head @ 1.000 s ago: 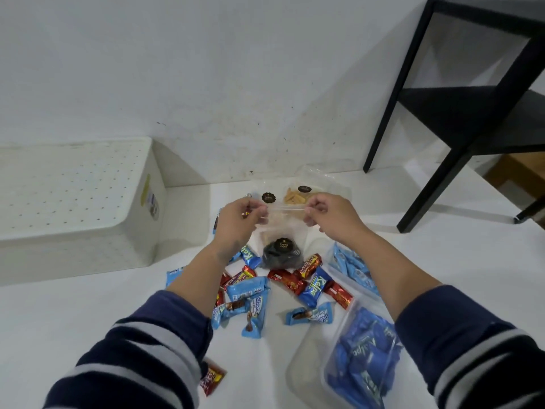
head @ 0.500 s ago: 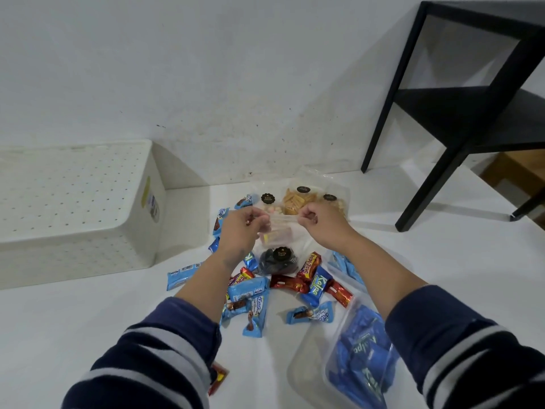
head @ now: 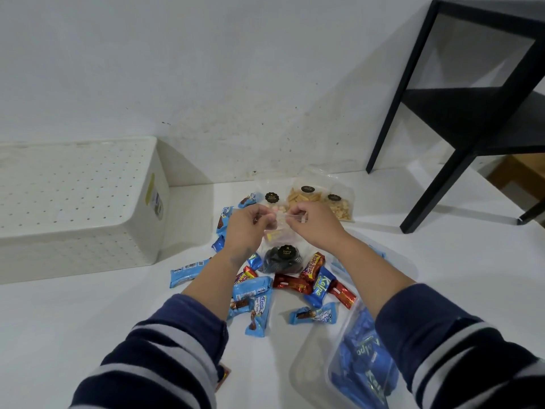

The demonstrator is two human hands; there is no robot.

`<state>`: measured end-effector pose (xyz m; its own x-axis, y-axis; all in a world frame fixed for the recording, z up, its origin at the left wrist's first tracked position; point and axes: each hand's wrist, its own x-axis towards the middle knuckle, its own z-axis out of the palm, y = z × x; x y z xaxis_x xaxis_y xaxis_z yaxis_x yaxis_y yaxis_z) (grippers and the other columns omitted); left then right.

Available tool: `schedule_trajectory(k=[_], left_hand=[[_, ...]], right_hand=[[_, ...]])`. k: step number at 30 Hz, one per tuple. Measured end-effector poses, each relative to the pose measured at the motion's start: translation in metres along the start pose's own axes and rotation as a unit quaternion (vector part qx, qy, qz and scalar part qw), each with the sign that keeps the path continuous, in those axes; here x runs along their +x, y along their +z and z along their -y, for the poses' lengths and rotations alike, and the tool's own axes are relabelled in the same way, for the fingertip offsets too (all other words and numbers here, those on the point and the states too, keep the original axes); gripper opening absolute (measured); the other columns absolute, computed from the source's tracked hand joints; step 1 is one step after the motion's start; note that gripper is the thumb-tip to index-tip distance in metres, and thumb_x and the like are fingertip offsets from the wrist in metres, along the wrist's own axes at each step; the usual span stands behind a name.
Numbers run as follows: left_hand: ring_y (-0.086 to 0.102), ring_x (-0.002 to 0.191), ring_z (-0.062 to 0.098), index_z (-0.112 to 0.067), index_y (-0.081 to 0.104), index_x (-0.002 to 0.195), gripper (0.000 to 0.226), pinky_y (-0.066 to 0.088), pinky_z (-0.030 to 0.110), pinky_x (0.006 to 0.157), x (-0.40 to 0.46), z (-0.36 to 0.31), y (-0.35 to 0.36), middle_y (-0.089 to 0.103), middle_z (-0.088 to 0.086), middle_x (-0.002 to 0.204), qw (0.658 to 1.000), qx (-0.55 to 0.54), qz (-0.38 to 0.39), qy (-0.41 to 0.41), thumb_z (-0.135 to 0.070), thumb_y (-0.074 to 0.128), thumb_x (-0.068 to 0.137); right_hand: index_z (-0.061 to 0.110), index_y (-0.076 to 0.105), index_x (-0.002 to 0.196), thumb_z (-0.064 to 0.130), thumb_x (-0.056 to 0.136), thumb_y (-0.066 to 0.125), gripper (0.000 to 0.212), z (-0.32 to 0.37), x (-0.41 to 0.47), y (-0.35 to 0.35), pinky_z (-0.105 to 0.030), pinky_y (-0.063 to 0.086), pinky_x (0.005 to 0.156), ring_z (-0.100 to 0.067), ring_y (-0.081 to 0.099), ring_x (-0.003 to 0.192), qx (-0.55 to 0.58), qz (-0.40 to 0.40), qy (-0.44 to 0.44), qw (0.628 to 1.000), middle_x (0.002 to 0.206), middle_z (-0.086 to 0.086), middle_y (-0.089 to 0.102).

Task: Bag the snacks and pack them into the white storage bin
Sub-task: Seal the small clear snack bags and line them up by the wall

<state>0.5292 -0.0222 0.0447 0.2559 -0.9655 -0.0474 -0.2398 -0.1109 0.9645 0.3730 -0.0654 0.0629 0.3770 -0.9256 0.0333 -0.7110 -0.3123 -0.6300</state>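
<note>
1. Both hands sit lower and closer together than a second ago, and the clear zip bag between them hangs nearer to the floor, just above the pouch of dark snacks.
2. The left hand pinches one end of the bag's top strip with curled fingers, and the right hand pinches the other end in the same way. I judge that the person is pressing the seal closed, but the strip is too thin to tell if it is fully closed.
3. Inside this bag something yellow and something pale is visible; I cannot name them.
4. Done so far, as I judge: a filled bag of blue Kalpa packets lies at the lower right, and three pouches of crackers lie near the wall.
5. Left to do: many loose snacks in blue and red wrappers are spread on the white floor, not yet bagged.
6. The white storage bin stands at the left, well apart from the hands. No bag is seen going into it, so the packing step seems not started.
</note>
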Motion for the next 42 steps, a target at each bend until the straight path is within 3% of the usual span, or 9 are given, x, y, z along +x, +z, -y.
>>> schedule_trajectory(k=[4,8,12,18,28,32,38,42], left_hand=[[0.067,0.070,0.012,-0.017,0.065,0.081,0.014,0.048,0.014,0.062,-0.001,-0.001,-0.001,0.069,0.001,0.072,1.000,0.004,0.003,0.004,-0.007,0.060,0.090],[0.066,0.066,0.005,-0.016,0.067,0.081,0.012,0.046,0.008,0.055,0.000,-0.001,-0.003,0.069,0.000,0.072,1.000,-0.018,0.005,0.005,-0.007,0.063,0.088],[0.065,0.064,0.001,-0.018,0.067,0.086,0.007,0.047,0.009,0.057,-0.003,0.005,0.000,0.070,-0.003,0.072,0.999,-0.037,0.010,0.011,-0.011,0.068,0.086],[0.064,0.063,-0.007,-0.011,0.070,0.085,0.009,0.044,0.004,0.059,-0.011,0.030,0.004,0.072,0.004,0.080,1.000,-0.016,-0.001,-0.020,-0.005,0.064,0.088],[0.064,0.071,0.005,-0.019,0.068,0.080,0.015,0.049,0.017,0.065,-0.010,0.027,0.004,0.071,-0.001,0.077,1.000,-0.007,0.002,-0.013,-0.008,0.062,0.089],[0.065,0.070,0.002,-0.022,0.065,0.078,0.019,0.048,0.008,0.060,-0.009,0.025,0.002,0.070,-0.005,0.074,1.000,-0.017,0.010,-0.014,-0.008,0.062,0.090],[0.064,0.070,0.002,-0.017,0.067,0.083,0.011,0.045,0.005,0.058,-0.008,0.028,0.002,0.071,0.000,0.079,0.999,-0.028,0.005,-0.021,-0.008,0.063,0.089],[0.064,0.068,-0.001,-0.014,0.067,0.084,0.009,0.046,0.006,0.060,-0.007,0.033,0.004,0.071,0.001,0.080,0.999,-0.041,-0.004,-0.021,-0.009,0.062,0.089]], right_hand=[[0.030,0.063,0.081,0.028,0.080,0.062,0.003,0.005,-0.002,0.002,-0.027,0.039,0.067,-0.008,0.054,0.080,-0.008,-0.016,0.010,1.000,0.085,0.011,0.064],[0.037,0.057,0.077,0.036,0.077,0.064,0.007,0.011,-0.002,0.001,-0.027,0.033,0.070,-0.005,0.052,0.080,-0.020,-0.017,0.011,1.000,0.082,0.015,0.061],[0.037,0.057,0.077,0.038,0.083,0.063,0.008,0.011,0.000,0.000,-0.031,0.037,0.080,-0.007,0.054,0.085,-0.021,-0.021,0.015,0.999,0.079,0.019,0.057],[0.035,0.057,0.088,0.032,0.085,0.057,0.004,0.009,0.001,-0.003,-0.047,0.038,0.099,-0.013,0.057,0.098,-0.048,0.020,0.030,0.998,0.099,0.013,0.064],[0.034,0.064,0.080,0.037,0.084,0.063,0.005,0.020,0.008,-0.001,-0.045,0.040,0.095,-0.011,0.058,0.093,-0.073,0.001,0.023,0.997,0.088,0.015,0.065],[0.032,0.067,0.089,0.034,0.080,0.064,0.010,0.022,0.012,-0.004,-0.044,0.045,0.091,-0.011,0.060,0.090,-0.058,0.011,0.018,0.998,0.088,0.013,0.065],[0.027,0.067,0.093,0.032,0.086,0.062,0.010,0.029,0.017,0.003,-0.046,0.043,0.094,-0.017,0.059,0.098,-0.070,0.024,0.016,0.997,0.097,0.009,0.067],[0.034,0.062,0.082,0.032,0.081,0.060,0.003,0.031,0.017,0.005,-0.044,0.043,0.093,-0.010,0.057,0.085,-0.071,0.015,0.009,0.997,0.079,0.016,0.059]])
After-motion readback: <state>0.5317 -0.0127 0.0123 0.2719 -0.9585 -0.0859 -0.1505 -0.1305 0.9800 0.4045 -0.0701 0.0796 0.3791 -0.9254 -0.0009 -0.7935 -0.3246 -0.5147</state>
